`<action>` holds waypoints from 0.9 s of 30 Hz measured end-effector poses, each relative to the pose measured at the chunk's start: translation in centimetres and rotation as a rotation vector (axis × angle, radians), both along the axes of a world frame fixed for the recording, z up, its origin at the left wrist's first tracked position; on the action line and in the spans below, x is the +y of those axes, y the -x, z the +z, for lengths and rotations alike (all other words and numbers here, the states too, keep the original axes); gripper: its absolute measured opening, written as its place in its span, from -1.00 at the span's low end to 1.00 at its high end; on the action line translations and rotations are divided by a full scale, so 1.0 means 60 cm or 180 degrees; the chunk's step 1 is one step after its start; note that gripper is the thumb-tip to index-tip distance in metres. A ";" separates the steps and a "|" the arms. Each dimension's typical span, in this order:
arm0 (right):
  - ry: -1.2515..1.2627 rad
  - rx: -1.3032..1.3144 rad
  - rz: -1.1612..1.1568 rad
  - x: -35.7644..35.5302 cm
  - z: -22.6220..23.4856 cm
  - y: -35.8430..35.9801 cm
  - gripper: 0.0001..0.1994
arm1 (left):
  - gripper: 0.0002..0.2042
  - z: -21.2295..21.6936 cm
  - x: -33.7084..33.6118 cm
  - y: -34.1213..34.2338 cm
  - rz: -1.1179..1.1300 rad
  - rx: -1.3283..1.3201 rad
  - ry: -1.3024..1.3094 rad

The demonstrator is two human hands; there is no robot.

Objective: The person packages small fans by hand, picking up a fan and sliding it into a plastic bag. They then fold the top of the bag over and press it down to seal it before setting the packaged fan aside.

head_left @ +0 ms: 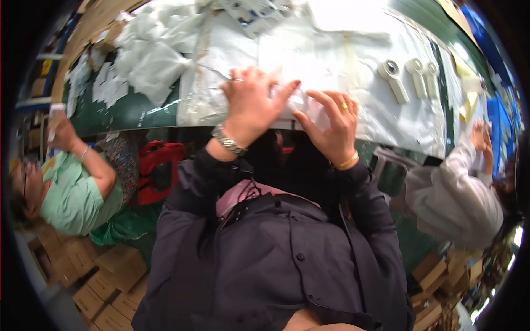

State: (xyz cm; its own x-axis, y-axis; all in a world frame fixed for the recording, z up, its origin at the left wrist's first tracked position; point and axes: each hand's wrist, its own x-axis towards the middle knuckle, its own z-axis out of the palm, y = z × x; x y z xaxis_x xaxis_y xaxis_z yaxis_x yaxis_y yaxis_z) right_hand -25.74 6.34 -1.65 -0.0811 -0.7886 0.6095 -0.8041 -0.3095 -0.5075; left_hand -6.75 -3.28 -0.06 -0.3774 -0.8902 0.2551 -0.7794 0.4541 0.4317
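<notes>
Both my hands are over the near edge of a worktop covered with white plastic sheeting [221, 55]. My left hand [254, 99], with a metal watch at the wrist, has its thumb stretched to the right and its fingers apart. To its right, my right hand [334, 118], with a ring and a gold-coloured bracelet, has bent fingers with a gap to the thumb. I see nothing held in either hand. The bright sheeting just beyond them is washed out by glare. Three white handheld fans [393, 83] lie on it to the right.
Crumpled white plastic bags [152, 52] are heaped at the far left. A white tray-like thing [254, 16] lies at the back. Co-workers sit on both sides, one in a green top [83, 190], one in a pale sleeve [458, 182]. Cardboard boxes [105, 292] and a red stool [157, 168] stand below.
</notes>
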 end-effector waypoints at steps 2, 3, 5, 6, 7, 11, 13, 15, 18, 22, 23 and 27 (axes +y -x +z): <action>0.0114 0.0201 0.0101 -0.003 0.001 -0.005 -0.55 | -0.49 0.008 0.007 0.021 0.0042 -0.0089 0.0097; 0.0019 0.0181 0.0041 -0.001 0.001 -0.005 -0.55 | -0.49 0.012 0.009 0.027 -0.0026 -0.0142 0.0104; -0.0029 0.0162 0.0032 0.003 0.001 -0.005 -0.55 | -0.50 0.021 0.012 0.031 -0.0044 -0.0080 -0.0107; -0.0081 0.0130 0.0044 0.004 0.000 -0.006 -0.55 | -0.51 0.023 0.013 0.030 -0.0153 0.0005 -0.0384; -0.0143 0.0105 0.0039 0.005 0.000 -0.006 -0.54 | -0.51 0.024 0.014 0.028 -0.0105 0.0003 -0.0339; -0.0213 -0.0004 0.0054 -0.007 -0.003 -0.009 -0.54 | -0.49 0.018 0.015 0.030 -0.0107 0.0337 -0.0518; -0.0223 -0.0043 0.0060 -0.008 -0.006 -0.007 -0.54 | -0.46 0.018 0.011 0.035 0.0051 0.0305 -0.0669; -0.0242 -0.0044 0.0064 -0.009 -0.008 -0.005 -0.53 | -0.44 0.019 0.005 0.038 0.0131 0.0291 -0.0727; -0.0289 -0.0081 0.0053 -0.008 -0.005 -0.004 -0.52 | -0.42 0.021 -0.006 0.038 -0.0011 -0.0069 -0.1048; -0.0367 -0.0109 0.0045 -0.007 -0.004 -0.002 -0.51 | -0.41 0.011 -0.011 0.037 -0.0070 0.0070 -0.0994; -0.0345 -0.0065 0.0057 -0.008 -0.006 -0.001 -0.51 | -0.41 0.008 -0.011 0.036 -0.0070 0.0071 -0.0982; -0.0322 0.0045 0.0067 -0.007 -0.006 -0.001 -0.51 | -0.42 0.013 0.002 0.033 -0.0008 0.0254 -0.0788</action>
State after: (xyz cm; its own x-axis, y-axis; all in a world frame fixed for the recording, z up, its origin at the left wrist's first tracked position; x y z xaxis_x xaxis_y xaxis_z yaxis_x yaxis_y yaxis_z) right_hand -25.70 5.92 -2.02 -0.0560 -0.8475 0.5278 -0.8052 -0.2742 -0.5257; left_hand -8.71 -3.17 0.73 -0.3671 -0.9284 0.0584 -0.7375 0.3287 0.5900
